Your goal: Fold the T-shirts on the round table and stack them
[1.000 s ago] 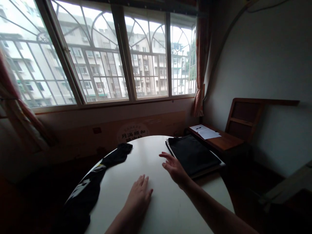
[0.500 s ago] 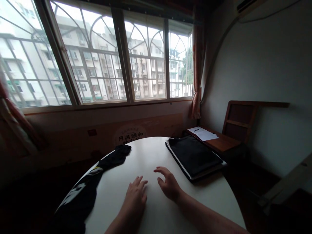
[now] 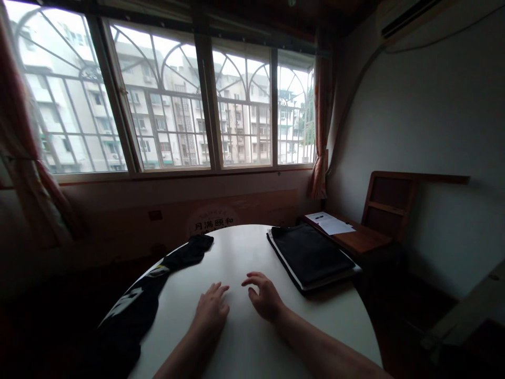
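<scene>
My left hand (image 3: 211, 306) is over the middle of the round white table (image 3: 232, 247), fingers apart and nothing in it. Facing it from the right is my right hand (image 3: 262, 296), also bare, with its thumb and fingers spread. I cannot tell whether either hand touches the tabletop. Along the table's left edge lies a crumpled black garment (image 3: 144, 302) with white and yellow marks, partly hanging over the rim. A flat stack of folded black cloth (image 3: 311, 255) with pale layers at its edge rests on the right, beyond my right hand.
Behind the folded stack, white papers (image 3: 335, 226) and a pen lie on a brown wooden table (image 3: 365, 242). A wooden chair back (image 3: 389, 202) stands by the right wall. Barred windows (image 3: 169, 116) with tied curtains (image 3: 320, 126) line the far side.
Both hands have shifted slightly left in the picture and stay apart and unfilled. My view has tilted up a little, showing more of the upper wall. The cloths have not visibly moved on the table.
</scene>
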`<state>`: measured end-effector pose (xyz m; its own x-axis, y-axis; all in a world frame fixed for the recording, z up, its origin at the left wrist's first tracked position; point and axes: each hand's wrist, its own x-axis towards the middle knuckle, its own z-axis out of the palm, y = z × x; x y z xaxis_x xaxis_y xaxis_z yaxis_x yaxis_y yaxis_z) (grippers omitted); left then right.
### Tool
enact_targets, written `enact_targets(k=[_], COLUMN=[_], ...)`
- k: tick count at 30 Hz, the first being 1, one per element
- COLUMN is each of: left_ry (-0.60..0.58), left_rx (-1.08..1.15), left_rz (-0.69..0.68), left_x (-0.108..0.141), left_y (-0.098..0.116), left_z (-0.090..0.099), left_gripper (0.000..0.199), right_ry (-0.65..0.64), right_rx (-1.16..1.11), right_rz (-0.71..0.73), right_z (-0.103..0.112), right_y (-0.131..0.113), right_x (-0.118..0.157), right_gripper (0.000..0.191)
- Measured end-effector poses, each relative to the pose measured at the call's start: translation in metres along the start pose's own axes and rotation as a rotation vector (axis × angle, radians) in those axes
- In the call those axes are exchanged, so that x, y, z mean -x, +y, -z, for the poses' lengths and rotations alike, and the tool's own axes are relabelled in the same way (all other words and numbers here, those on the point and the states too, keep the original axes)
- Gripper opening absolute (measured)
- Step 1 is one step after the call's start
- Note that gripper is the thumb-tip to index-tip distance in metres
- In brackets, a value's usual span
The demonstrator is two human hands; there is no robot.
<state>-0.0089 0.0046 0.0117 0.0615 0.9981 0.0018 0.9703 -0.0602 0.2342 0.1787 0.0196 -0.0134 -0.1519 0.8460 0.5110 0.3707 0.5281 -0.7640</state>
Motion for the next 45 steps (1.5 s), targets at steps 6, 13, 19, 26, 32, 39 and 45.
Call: enact_targets(k=[6, 13, 19, 26, 32, 39, 45], left_ry=[0.017, 0.031, 0.041, 0.059, 0.095, 0.122, 0.11], left_rx=[0.008, 0.031, 0.023, 0.004, -0.014, -0.048, -0.051], left_rz=[-0.009, 0.002, 0.002, -0.009, -0.01, -0.009, 0.012], left_x=[-0.003, -0.003, -0.001, 0.001, 0.003, 0.003, 0.006], left_y=[-0.004, -0.002, 0.0, 0.0, 0.002, 0.004, 0.005], left_z=[-0.004, -0.006, -0.006, -0.006, -0.005, -0.003, 0.0], left_gripper=[0.059, 0.058, 0.055, 0.054, 0.053, 0.053, 0.054], right_ry=[0.014, -0.019, 0.008, 0.011, 0.002, -0.032, -0.033], right_rx=[0.027, 0.06, 0.104, 0.163, 0.244, 0.287, 0.275], right_rz=[0.031, 0.069, 0.08, 0.118, 0.122, 0.071, 0.005], right_z=[0.002, 0.003, 0.005, 0.001, -0.001, 0.0, -0.003], right_y=[0.002, 0.003, 0.011, 0.016, 0.012, 0.004, 0.01], right_x=[0.003, 0.008, 0.007, 0.007, 0.008, 0.008, 0.006], right_gripper=[0.036, 0.039, 0.038, 0.037, 0.041, 0.044, 0.046])
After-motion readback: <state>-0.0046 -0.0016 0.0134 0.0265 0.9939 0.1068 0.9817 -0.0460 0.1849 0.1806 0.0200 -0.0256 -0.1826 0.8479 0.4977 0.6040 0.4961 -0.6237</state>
